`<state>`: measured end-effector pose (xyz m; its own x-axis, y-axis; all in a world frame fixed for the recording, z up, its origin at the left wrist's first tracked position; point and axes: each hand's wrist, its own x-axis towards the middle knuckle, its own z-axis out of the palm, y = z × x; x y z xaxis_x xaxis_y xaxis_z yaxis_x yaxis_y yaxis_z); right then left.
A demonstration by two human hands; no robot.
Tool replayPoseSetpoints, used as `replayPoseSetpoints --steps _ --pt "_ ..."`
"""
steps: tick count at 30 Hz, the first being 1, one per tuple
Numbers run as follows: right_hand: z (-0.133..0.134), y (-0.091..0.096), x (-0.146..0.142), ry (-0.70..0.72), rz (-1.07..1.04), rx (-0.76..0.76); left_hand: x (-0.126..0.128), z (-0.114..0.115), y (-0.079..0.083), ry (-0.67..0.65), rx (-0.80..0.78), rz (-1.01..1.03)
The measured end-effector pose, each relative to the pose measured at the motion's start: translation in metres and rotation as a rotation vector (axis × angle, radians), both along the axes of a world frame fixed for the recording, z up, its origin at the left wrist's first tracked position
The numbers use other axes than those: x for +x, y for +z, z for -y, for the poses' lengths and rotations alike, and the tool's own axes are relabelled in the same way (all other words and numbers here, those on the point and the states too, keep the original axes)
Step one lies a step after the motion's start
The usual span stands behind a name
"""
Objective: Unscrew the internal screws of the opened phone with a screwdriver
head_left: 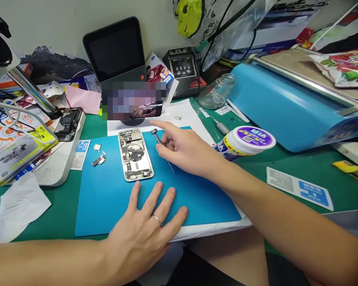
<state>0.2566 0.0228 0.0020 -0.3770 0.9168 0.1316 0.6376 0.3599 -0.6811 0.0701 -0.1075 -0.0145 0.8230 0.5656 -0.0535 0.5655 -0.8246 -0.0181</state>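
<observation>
An opened phone lies on the blue mat, its inner parts showing. My left hand is spread with its fingertips on the mat just in front of the phone; a ring is on one finger. To the right of the phone, my right hand grips a thin screwdriver between thumb and curled fingers. Its dark cap points up toward the phone and its thin tip points down toward the mat. The index finger stretches out past the cap. Several small phone parts lie left of the phone.
Behind the mat stands a lit phone screen below a dark smart display. A white tub with a purple lid and a glass jar are at right. Boxes crowd the left beside another opened phone.
</observation>
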Motion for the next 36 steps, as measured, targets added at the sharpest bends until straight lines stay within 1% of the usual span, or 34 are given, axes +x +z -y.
replayPoseSetpoints --steps 4,7,10,12,14,16,19,22,25,32,36 --pt "0.008 -0.009 -0.004 0.036 -0.393 0.076 -0.001 -0.001 0.003 0.012 -0.053 0.016" --pt "0.015 -0.018 -0.012 0.092 -0.591 0.190 -0.001 -0.002 0.002 0.027 -0.101 0.028" --pt "0.019 -0.020 -0.023 0.202 -0.678 0.292 -0.002 -0.002 0.003 0.031 -0.137 0.036" --pt "0.020 -0.019 -0.030 0.258 -0.705 0.293 -0.002 -0.003 0.004 0.033 -0.148 0.040" --pt "0.020 -0.019 -0.034 0.264 -0.753 0.268 -0.003 -0.003 0.005 0.037 -0.152 0.041" --pt "0.019 -0.021 -0.035 0.261 -0.794 0.288 -0.004 -0.003 0.005 0.036 -0.150 0.041" --pt "0.019 -0.029 -0.030 0.291 -0.744 0.343 -0.005 -0.001 0.001 0.040 -0.137 0.036" --pt "0.017 -0.033 -0.023 0.264 -0.662 0.353 -0.005 0.001 -0.003 0.047 -0.125 0.033" --pt "0.016 -0.032 -0.021 0.236 -0.603 0.382 -0.005 0.003 -0.006 0.047 -0.114 0.035" --pt "0.014 -0.030 -0.020 0.236 -0.508 0.515 -0.006 0.004 -0.008 0.057 -0.093 0.019" --pt "0.014 -0.030 -0.019 0.238 -0.467 0.527 -0.007 0.003 -0.008 0.053 -0.084 0.015"
